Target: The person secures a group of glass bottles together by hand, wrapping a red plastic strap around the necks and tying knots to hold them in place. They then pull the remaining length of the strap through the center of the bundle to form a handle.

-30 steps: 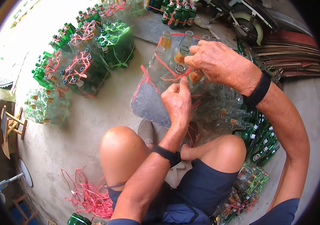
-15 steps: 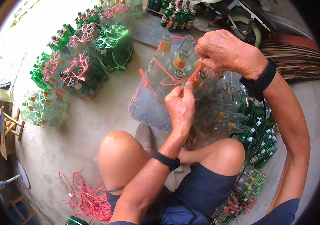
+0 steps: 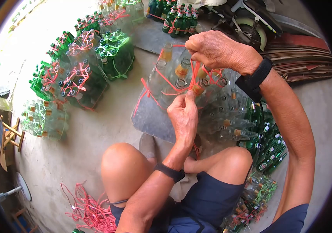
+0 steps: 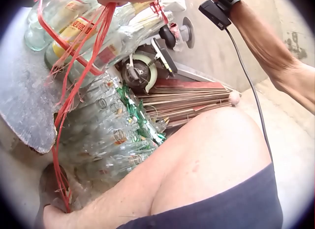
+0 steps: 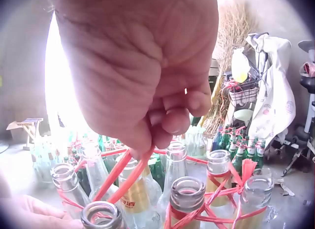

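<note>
Clear glass bottles (image 3: 181,70) stand grouped on a dark slab (image 3: 150,120), with red plastic twine (image 3: 166,79) running round and between their necks. The left hand (image 3: 183,116) pinches the twine between thumb and fingers at the near side of the group. Above the necks, the right hand (image 3: 222,50) grips a doubled strand pulled up taut; in the right wrist view this strand (image 5: 125,175) rises between the necks to the fingertips. A knot of twine (image 5: 243,177) sits at bottle necks on the right there. Loose strands (image 4: 74,91) hang from the left hand in the left wrist view.
Tied bundles of green and clear bottles (image 3: 82,77) stand at the left and back. Loose bottles (image 3: 228,120) lie right of the slab. A red twine heap (image 3: 92,211) is by the left knee; stacked boards (image 3: 302,58) and a wheeled vehicle (image 3: 251,31) are at the back right.
The right hand has moved from low among the bottle necks to above them, drawing a red strand upward. The left hand stays close to the near necks, still pinching twine.
</note>
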A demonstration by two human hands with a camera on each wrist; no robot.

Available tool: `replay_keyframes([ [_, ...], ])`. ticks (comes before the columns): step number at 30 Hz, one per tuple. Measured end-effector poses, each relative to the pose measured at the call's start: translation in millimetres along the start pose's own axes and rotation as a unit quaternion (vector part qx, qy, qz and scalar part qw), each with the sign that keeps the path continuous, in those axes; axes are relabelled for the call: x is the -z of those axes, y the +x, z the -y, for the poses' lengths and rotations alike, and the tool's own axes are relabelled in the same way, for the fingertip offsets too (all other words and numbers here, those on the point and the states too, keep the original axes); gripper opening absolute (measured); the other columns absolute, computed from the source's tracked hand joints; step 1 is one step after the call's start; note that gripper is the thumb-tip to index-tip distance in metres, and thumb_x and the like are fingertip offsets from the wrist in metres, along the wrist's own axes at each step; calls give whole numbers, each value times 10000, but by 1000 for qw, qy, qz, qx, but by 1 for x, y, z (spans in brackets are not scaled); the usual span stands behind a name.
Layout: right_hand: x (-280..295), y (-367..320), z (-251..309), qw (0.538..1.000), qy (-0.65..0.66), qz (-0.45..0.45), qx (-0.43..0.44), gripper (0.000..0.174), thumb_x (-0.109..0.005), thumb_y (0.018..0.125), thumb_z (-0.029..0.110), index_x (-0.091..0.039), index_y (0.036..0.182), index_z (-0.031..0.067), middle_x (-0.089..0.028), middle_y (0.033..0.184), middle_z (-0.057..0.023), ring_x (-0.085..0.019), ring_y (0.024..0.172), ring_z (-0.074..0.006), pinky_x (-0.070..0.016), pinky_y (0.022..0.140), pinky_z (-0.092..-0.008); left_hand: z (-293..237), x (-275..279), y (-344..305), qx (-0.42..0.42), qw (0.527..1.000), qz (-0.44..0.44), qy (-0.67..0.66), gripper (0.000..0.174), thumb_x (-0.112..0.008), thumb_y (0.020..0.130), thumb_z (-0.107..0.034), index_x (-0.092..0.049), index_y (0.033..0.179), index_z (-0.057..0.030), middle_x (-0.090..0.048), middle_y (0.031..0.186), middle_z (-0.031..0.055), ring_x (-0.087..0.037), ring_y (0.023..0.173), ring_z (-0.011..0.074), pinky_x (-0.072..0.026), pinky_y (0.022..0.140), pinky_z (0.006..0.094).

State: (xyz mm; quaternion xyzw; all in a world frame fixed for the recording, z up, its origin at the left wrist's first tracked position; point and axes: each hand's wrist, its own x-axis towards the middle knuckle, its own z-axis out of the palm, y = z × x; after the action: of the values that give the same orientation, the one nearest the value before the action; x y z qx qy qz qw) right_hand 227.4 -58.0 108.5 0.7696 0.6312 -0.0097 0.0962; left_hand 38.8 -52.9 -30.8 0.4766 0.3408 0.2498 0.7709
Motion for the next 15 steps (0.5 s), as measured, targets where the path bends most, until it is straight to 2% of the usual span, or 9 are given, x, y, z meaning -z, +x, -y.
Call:
replay_keyframes([
  [2,-7,1,0,999,3,-39,22,139,-688,877,129,-620,930,20,-648,916,-167,-675,902,-408,-541,752,-503,0,0,0,3,1000,-2,-3,333,-657,1058,-199,-738,897,81,-601,667,-15,-491,622,52,-415,544,276],
  [8,-20,0,-3,994,19,-85,63,147,-675,912,109,-576,970,18,-615,946,-154,-664,861,-404,-541,720,-492,2,-1,-1,-3,1000,-2,-9,319,-641,1066,-185,-746,909,71,-605,670,-23,-488,640,54,-431,565,285],
  [10,-19,1,-1,995,25,-80,59,144,-668,918,105,-568,969,15,-607,943,-154,-661,863,-404,-540,718,-494,7,-1,0,-24,1000,6,-9,300,-635,1075,-212,-752,957,37,-567,736,-68,-405,650,21,-314,547,251],
  [15,-21,7,1,990,56,-103,81,132,-655,927,92,-564,972,7,-607,937,-154,-656,878,-407,-540,726,-493,10,-4,-1,-27,999,0,-27,305,-617,1083,-219,-748,954,24,-551,720,-69,-396,643,23,-311,550,252],
])
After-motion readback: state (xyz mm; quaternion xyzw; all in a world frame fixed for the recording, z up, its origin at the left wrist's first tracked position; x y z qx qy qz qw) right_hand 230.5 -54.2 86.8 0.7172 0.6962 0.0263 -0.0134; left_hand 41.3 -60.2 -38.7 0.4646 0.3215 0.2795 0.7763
